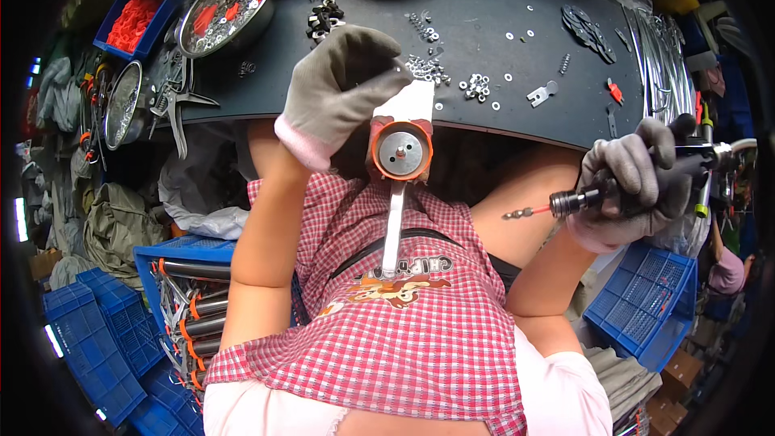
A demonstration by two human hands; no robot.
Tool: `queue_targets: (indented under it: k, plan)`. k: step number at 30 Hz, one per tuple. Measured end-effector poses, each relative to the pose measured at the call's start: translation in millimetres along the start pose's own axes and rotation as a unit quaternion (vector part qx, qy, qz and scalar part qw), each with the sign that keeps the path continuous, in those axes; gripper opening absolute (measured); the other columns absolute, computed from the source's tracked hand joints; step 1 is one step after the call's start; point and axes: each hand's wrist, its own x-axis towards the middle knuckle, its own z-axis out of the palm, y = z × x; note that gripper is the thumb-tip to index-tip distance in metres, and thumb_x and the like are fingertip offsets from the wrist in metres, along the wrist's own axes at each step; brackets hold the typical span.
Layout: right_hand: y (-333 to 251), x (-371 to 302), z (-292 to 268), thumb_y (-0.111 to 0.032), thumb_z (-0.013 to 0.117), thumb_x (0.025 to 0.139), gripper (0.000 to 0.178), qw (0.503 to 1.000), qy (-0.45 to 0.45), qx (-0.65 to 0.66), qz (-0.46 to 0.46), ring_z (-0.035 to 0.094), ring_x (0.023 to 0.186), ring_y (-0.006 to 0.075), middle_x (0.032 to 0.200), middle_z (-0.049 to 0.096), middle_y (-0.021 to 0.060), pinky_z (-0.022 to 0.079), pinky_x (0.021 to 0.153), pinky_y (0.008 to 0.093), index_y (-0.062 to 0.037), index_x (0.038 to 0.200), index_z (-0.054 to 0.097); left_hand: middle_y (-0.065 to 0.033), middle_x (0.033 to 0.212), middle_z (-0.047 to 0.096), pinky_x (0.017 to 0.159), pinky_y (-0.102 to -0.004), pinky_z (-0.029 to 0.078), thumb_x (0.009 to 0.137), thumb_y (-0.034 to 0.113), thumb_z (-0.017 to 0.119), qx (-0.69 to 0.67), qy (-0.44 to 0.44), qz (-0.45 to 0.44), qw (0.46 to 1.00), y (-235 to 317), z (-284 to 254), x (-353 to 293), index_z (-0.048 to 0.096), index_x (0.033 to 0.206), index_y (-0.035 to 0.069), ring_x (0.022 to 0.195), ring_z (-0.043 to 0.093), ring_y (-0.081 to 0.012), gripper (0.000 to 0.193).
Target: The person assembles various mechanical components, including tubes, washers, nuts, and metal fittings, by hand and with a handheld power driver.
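My left hand [335, 93], in a grey glove with a pink cuff, is raised over the table's near edge. Its thumb and fingers are closed in a pinch; whatever is between them is too small to make out. Just below those fingertips, a round metal disc [401, 153] in an orange ring faces me at a white block [413, 105] on the edge. A pale metal bar [393, 230] runs from under the disc toward my apron. On the right, my gloved right hand [626, 178] is wrapped round a black power screwdriver [569, 203], its bit pointing left, apart from the disc.
Washers [478, 87], springs [421, 26] and small metal parts lie on the dark table [476, 0]. At the left stand a blue bin of red pieces [133, 23] and a metal bowl [190, 32]. Long rods [662, 56] lie at right. A blue crate [194, 250] flanks my left arm.
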Motion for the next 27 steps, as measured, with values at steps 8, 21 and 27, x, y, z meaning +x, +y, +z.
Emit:
queue_targets:
  k: [8, 21, 27]
  plan:
    - [47.0, 15.9, 59.1, -0.022, 0.071, 0.073, 0.035, 0.986, -0.045, -0.16, -0.011, 0.052, 0.057, 0.0066, 0.057, 0.049, -0.0035, 0.044, 0.037, 0.0162, -0.0109, 0.086, 0.041, -0.0153, 0.096, 0.064, 0.078, -0.0274, 0.052, 0.075, -0.012, 0.066, -0.019, 0.013, 0.115, 0.993, 16.7, 36.0, -71.9, 0.044, 0.124, -0.005, 0.088, 0.064, -0.0176, 0.054]
    - [65.6, -22.9, 67.6, -0.034, 0.074, 0.071, 0.041, 0.967, -0.01, -0.249, -0.048, 0.052, 0.059, 0.0079, 0.06, 0.054, -0.0022, 0.05, 0.046, 0.0202, -0.0126, 0.089, 0.044, -0.0186, 0.103, 0.065, 0.083, -0.0298, 0.052, 0.077, -0.014, 0.063, 0.098, -0.017, 0.152, 0.983, 14.7, 27.5, -80.0, 0.031, 0.136, -0.006, 0.097, 0.063, -0.0202, 0.068]
    - [62.1, -29.4, 67.2, -0.033, 0.074, 0.07, 0.041, 0.95, 0.06, -0.301, -0.055, 0.054, 0.059, 0.0085, 0.061, 0.055, -0.0008, 0.053, 0.05, 0.022, -0.0119, 0.09, 0.045, -0.019, 0.105, 0.065, 0.084, -0.0297, 0.052, 0.079, -0.01, 0.064, 0.167, -0.044, 0.19, 0.966, 11.2, 24.4, -77.3, 0.03, 0.137, -0.005, 0.096, 0.064, -0.0207, 0.067]
